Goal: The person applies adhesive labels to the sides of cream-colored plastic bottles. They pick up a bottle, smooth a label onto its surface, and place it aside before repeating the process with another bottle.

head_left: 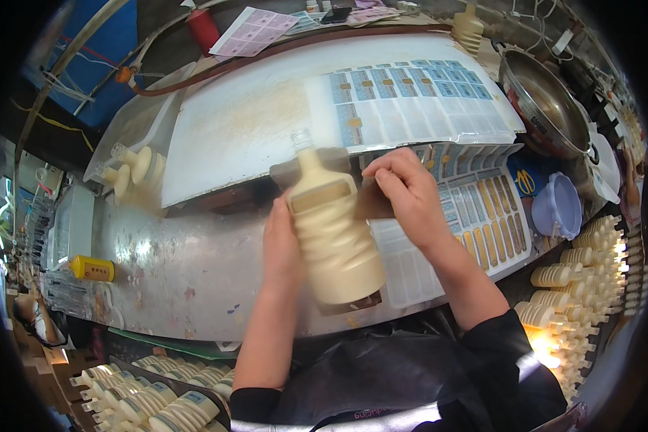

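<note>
A cream-coloured bottle (338,252) with wavy ridged sides, a clear threaded neck and a rectangular panel at its shoulder is tilted in front of me, neck away. My left hand (282,234) is wrapped round its left side. Just right of the bottle's shoulder, my right hand (407,187) is closed in a pinch. What its fingertips hold, if anything, I cannot make out. Beneath and beside the bottle, dark brown surfaces show in part. A sheet of gold and blue labels (482,223) lies right of my right hand. Blue label sheets (403,86) lie on the white board (230,137).
More cream bottles stand in rows at the right (554,295), lie at the lower left (158,403) and rest by a clear tub (140,108). A metal pan (543,101) and a lilac bucket (556,205) stand right; a yellow can (93,268) lies left on the metal table (173,273).
</note>
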{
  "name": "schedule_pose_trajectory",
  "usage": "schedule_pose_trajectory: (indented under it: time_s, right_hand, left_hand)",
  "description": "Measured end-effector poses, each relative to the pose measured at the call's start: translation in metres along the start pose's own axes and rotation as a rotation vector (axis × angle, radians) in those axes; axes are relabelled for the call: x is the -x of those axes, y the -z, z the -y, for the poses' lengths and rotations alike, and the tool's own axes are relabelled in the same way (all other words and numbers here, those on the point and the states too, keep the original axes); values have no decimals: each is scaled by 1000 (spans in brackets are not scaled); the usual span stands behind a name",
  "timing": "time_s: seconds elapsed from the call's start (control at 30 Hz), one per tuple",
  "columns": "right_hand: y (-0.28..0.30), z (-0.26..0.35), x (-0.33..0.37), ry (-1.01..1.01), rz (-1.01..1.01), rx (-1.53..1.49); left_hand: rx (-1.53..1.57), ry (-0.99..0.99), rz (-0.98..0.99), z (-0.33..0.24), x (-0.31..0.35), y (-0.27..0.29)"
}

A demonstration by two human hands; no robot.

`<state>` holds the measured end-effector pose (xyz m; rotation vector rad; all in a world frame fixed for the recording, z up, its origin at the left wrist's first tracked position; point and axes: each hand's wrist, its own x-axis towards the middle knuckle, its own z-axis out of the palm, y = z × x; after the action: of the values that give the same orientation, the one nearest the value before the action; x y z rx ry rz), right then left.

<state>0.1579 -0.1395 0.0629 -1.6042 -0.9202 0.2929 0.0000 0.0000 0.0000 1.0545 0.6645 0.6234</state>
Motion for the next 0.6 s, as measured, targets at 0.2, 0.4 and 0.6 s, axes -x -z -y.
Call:
schedule_pose_trajectory:
  time_s: [0.2, 0.4, 0.6]
  right_hand:
    - [-26, -7, -8, -333, 148, -2]
    - [-34, -8, -10, -356, 131, 43]
    - [-33, -16, -8, -394, 130, 21]
  left_hand:
    - [189, 8, 88, -23, 17, -20]
    - [-93, -60, -19, -15, 5, -7]
    - [-38, -64, -13, -14, 5, -10]
